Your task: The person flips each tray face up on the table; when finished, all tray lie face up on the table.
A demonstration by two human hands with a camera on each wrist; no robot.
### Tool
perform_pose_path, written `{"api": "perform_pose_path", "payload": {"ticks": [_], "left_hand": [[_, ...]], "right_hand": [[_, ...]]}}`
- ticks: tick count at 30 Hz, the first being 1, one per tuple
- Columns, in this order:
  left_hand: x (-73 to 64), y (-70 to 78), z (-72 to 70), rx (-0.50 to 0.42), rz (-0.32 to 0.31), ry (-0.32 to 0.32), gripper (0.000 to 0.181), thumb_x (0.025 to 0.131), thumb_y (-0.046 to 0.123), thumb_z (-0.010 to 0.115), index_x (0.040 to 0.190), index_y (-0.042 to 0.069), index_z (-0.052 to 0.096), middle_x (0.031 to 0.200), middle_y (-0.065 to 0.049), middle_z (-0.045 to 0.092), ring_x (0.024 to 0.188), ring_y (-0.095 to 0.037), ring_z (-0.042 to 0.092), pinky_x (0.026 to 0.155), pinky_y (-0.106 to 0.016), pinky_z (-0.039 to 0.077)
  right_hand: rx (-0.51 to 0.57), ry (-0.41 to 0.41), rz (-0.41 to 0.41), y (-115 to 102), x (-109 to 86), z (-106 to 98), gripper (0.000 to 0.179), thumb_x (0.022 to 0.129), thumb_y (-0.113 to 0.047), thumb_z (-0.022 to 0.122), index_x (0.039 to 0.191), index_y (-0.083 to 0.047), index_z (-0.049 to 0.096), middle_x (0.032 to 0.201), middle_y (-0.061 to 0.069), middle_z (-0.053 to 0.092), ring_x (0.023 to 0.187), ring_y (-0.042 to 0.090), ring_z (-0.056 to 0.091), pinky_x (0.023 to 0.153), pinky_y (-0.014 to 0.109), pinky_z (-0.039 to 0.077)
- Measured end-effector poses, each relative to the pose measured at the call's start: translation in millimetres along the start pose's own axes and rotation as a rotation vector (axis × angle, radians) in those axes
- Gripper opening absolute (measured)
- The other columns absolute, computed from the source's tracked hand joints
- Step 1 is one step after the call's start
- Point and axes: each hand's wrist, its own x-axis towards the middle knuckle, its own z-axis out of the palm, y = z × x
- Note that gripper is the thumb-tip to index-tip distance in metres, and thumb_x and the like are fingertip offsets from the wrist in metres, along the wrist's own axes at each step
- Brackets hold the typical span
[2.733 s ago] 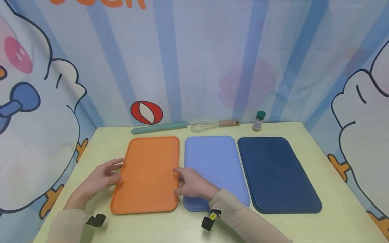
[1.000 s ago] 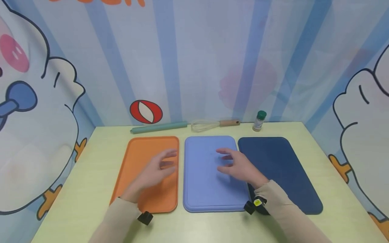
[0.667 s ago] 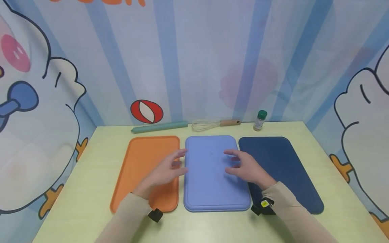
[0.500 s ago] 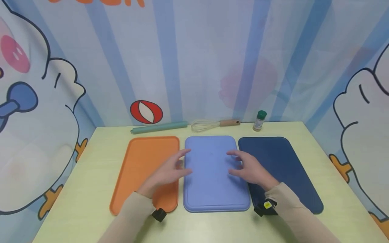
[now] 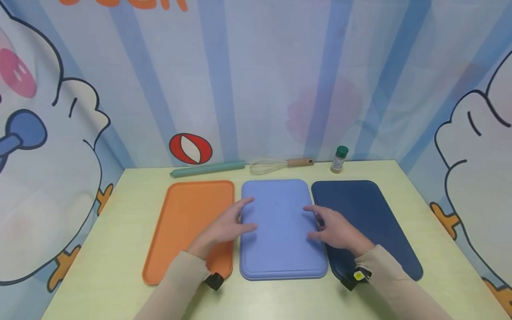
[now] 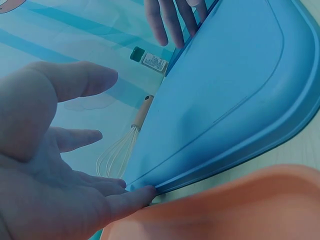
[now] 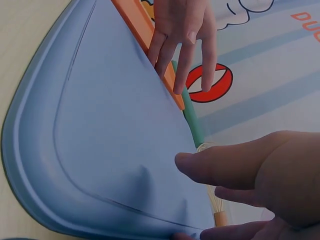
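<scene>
A light blue tray (image 5: pixel 282 231) lies in the middle of the table. My left hand (image 5: pixel 226 226) is at its left edge, fingers spread and thumb apart over the surface. In the left wrist view, the lower fingertips (image 6: pixel 142 196) of that hand are right at the tray's rim, beside the orange tray (image 6: pixel 240 215). On the opposite side, my right hand (image 5: pixel 340 229) has its thumb and index finger over the light blue tray's right edge. Its lower fingers reach that rim in the right wrist view. Neither hand grips anything.
The orange tray lies to the left and a navy blue tray (image 5: pixel 360 209) to the right. Along the back of the table (image 5: pixel 106 249) are a green rolling pin (image 5: pixel 208 169), a whisk (image 5: pixel 280 165) and a green-capped spice jar (image 5: pixel 339 160), in front of a printed cloth backdrop.
Both hands have left the orange tray's sides and moved right to the light blue tray. Lately they have drawn slightly apart and lowered towards its two edges.
</scene>
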Motion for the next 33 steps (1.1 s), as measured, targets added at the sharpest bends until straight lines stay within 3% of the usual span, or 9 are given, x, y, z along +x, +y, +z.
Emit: {"api": "perform_pose_path", "payload": {"ticks": [13, 20, 33], "left_hand": [[2.2, 0.9, 3.8, 0.015, -0.019, 0.007, 0.079, 0.097, 0.026, 0.076, 0.165, 0.019, 0.035, 0.170, -0.009, 0.031, 0.157, -0.036, 0.029, 0.122, -0.059, 0.034], [4.5, 2.7, 4.3, 0.027, -0.013, 0.002, 0.080, 0.097, 0.027, 0.076, 0.165, 0.020, 0.036, 0.170, -0.009, 0.032, 0.157, -0.035, 0.028, 0.123, -0.060, 0.032], [2.7, 6.2, 7.9, -0.013, -0.007, 0.023, 0.077, 0.096, 0.023, 0.077, 0.163, 0.019, 0.040, 0.170, -0.009, 0.031, 0.158, -0.036, 0.026, 0.123, -0.062, 0.030]], "right_hand": [[0.047, -0.046, 0.043, -6, -11.6, -1, 0.074, 0.088, -0.009, 0.084, 0.153, -0.002, 0.050, 0.155, 0.030, 0.048, 0.138, 0.048, 0.054, 0.101, 0.053, 0.056], [-0.014, -0.044, 0.039, -3, -10.6, 3, 0.077, 0.083, -0.007, 0.088, 0.151, -0.001, 0.052, 0.148, 0.032, 0.053, 0.128, 0.042, 0.062, 0.099, 0.053, 0.056], [-0.036, -0.072, 0.076, -6, -11.1, 6, 0.090, 0.074, -0.003, 0.094, 0.153, -0.007, 0.051, 0.156, 0.028, 0.048, 0.141, 0.046, 0.049, 0.109, 0.059, 0.048]]}}
